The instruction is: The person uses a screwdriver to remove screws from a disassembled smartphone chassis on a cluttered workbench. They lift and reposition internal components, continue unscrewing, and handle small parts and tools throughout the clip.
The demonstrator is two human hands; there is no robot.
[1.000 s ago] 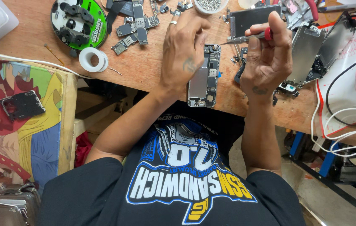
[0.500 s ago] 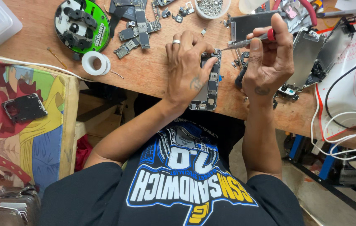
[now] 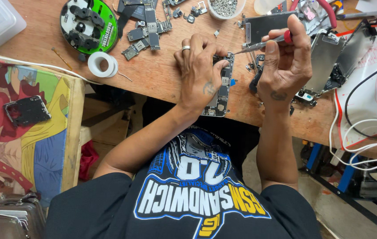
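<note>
An opened phone body [image 3: 222, 90] with exposed circuitry lies on the wooden workbench [image 3: 162, 75] near its front edge. My left hand [image 3: 197, 71], a ring on one finger, presses down on the phone's upper part and covers much of it. My right hand [image 3: 286, 62] grips a thin screwdriver with a red handle [image 3: 264, 43], held almost level. Its metal tip reaches the top corner of the phone, beside my left fingertips.
Loose circuit boards [image 3: 146, 26], a roll of white tape [image 3: 102, 64], a round green and black parts holder [image 3: 89, 24] and a bowl of screws [image 3: 226, 6] lie behind. Metal phone frames [image 3: 330, 62] and white cables [image 3: 365, 141] are at the right. A colourful side table [image 3: 29, 115] stands left.
My left hand has slid from the phone's side onto its upper part. The screwdriver tip has come in toward the phone's top corner.
</note>
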